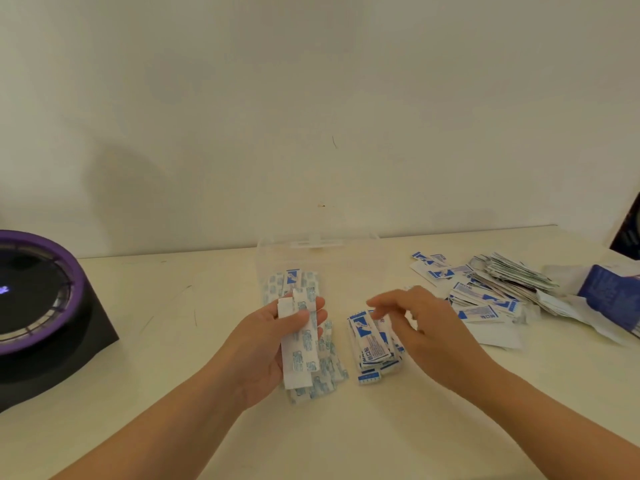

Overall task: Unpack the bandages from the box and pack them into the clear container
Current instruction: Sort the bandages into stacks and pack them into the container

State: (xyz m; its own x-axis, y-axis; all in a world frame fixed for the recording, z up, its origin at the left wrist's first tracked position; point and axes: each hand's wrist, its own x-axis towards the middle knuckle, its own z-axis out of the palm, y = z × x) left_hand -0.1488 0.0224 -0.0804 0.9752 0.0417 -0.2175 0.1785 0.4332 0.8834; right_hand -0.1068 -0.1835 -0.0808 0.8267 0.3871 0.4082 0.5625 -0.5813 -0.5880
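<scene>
I saw a cream table [207, 341] standing against a wall. On it lay a clear container [317, 244] at the back, loose bandages [329, 372] in front of it, a small stack of blue packets [374, 344] just beside them, a larger heap of packets [491, 292] to the right touching a torn blue box [602, 292], and a black device with a purple ring [34, 299] at the left.

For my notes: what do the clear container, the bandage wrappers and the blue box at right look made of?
The container: clear glossy plastic, likely rigid; the table shows through it. The bandage wrappers in the left hand: thin matte paper, seemingly, white with blue print. The blue box: thin printed card, probably; its torn edges look white.
</scene>
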